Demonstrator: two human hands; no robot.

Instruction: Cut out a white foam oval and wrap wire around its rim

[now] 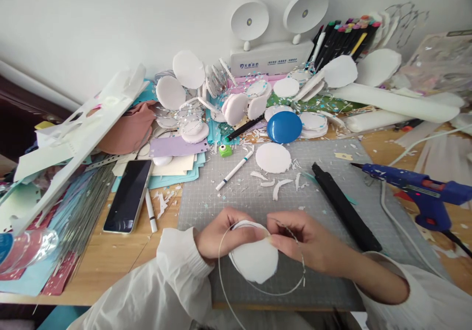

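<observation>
Low over the front of the grey cutting mat (pixel 206 182), my left hand (pixel 230 234) grips a white foam disc (pixel 254 261), its thumb lying across the top. My right hand (pixel 300 241) pinches a thin pale wire (pixel 291 290) at the disc's upper right edge, thumb against finger. The wire loops round below the disc, and a loose end hangs off toward the table's front edge. Small bits are strung on its right part. Another white foam disc (pixel 273 158) lies flat on the mat beyond my hands, with curled offcuts (pixel 282 187) beside it.
A blue hot glue gun (pixel 416 187) and a black cutter-like tool (pixel 346 207) lie on the right. On the left are a phone (pixel 128 196), a plastic bottle (pixel 29 251) and paper sheets. White discs, a blue oval (pixel 284 127) and markers (pixel 346 37) crowd the back before a twin-head lamp (pixel 271 57).
</observation>
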